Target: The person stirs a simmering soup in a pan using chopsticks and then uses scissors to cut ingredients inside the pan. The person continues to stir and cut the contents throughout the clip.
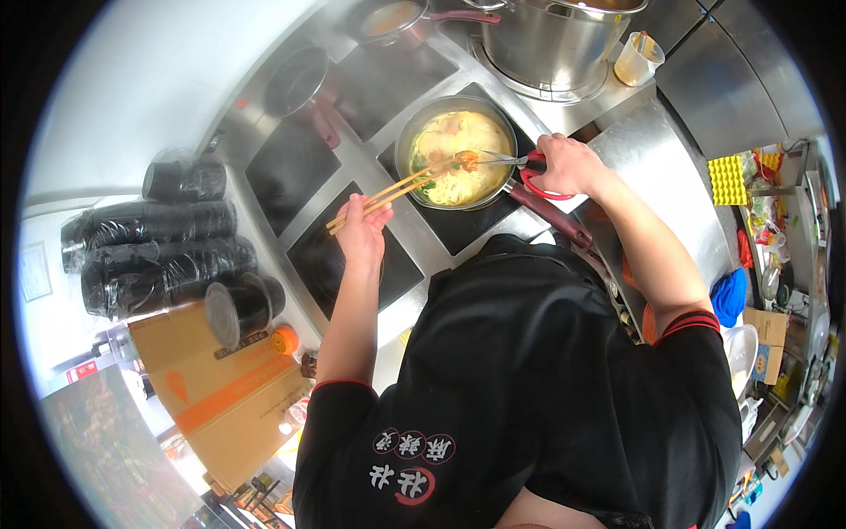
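Observation:
A metal pan (492,119) of yellowish broth with noodles (449,188) and green leaves stands on a black cooktop plate (456,231), its dark red handle (548,213) pointing towards my body. My left hand (363,228) grips a pair of wooden chopsticks (396,190), whose tips reach over the pan. Between those tips sits an orange-red piece of food (466,160). My right hand (570,166) is closed around the red handles of a pair of scissors (512,159); the blades extend over the pan and touch or nearly touch the orange piece.
Behind the pan stands a large steel stockpot (552,49), with a plastic measuring jug (639,59) beside it. Two more pans (297,79) (390,20) are at the upper left. Wrapped black bowls (158,225) and a cardboard box (225,390) lie left of the cooktop.

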`<state>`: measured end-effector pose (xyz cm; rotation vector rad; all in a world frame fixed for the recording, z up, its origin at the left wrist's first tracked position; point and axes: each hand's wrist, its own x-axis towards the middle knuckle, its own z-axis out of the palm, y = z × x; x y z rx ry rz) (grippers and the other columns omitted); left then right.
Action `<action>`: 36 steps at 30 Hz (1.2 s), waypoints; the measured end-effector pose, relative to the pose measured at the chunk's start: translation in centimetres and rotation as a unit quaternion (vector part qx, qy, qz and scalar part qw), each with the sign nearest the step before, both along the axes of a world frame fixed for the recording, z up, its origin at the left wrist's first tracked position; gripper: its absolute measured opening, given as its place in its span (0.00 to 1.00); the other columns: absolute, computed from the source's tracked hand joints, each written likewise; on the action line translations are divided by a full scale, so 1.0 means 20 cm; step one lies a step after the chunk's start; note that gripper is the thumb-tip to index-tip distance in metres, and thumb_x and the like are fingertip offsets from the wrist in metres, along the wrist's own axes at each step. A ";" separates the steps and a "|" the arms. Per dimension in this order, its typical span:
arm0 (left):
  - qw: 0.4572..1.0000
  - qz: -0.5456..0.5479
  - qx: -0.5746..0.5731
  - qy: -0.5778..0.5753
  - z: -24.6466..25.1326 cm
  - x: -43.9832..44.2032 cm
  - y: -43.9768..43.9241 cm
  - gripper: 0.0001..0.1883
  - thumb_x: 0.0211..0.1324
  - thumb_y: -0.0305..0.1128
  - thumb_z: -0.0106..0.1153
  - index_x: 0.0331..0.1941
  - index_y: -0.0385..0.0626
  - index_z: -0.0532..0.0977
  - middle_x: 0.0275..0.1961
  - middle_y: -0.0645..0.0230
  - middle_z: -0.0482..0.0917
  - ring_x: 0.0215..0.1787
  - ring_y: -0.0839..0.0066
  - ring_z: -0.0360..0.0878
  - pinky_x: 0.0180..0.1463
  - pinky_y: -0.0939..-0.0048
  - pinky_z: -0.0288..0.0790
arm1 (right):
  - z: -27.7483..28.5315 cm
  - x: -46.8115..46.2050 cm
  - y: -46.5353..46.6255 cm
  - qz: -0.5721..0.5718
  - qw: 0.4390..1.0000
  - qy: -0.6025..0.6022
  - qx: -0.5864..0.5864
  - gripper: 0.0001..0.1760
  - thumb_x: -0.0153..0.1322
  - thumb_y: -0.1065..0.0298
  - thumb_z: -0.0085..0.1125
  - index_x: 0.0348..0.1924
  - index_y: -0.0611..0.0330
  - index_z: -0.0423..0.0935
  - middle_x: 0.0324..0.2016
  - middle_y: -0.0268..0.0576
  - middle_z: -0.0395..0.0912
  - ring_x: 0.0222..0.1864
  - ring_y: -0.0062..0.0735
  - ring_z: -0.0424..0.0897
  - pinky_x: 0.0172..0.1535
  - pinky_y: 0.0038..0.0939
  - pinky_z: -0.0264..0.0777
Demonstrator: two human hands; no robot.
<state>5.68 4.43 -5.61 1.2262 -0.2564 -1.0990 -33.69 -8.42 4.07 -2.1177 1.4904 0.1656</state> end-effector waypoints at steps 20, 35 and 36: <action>0.999 -0.013 -0.033 0.012 0.05 -0.02 0.03 0.11 0.82 0.37 0.59 0.50 0.39 0.76 0.40 0.52 0.88 0.33 0.57 0.92 0.40 0.55 0.91 | 0.04 0.08 -0.10 0.054 0.998 0.006 0.015 0.35 0.65 0.46 0.75 0.57 0.63 0.83 0.56 0.59 0.85 0.62 0.58 0.83 0.67 0.46 0.76; 1.000 -0.017 -0.008 0.020 0.04 -0.07 0.00 0.10 0.82 0.36 0.58 0.50 0.39 0.75 0.40 0.52 0.87 0.33 0.55 0.92 0.38 0.54 0.91 | -0.06 0.09 -0.07 0.020 1.000 -0.005 0.009 0.29 0.69 0.49 0.72 0.55 0.62 0.84 0.54 0.58 0.87 0.60 0.56 0.85 0.64 0.47 0.78; 1.000 -0.017 -0.007 0.022 0.04 -0.07 0.00 0.10 0.82 0.36 0.57 0.50 0.39 0.75 0.40 0.52 0.87 0.33 0.55 0.92 0.38 0.54 0.91 | -0.05 0.09 -0.07 0.022 1.000 -0.002 0.014 0.28 0.70 0.49 0.71 0.54 0.61 0.84 0.54 0.56 0.87 0.60 0.55 0.85 0.64 0.47 0.78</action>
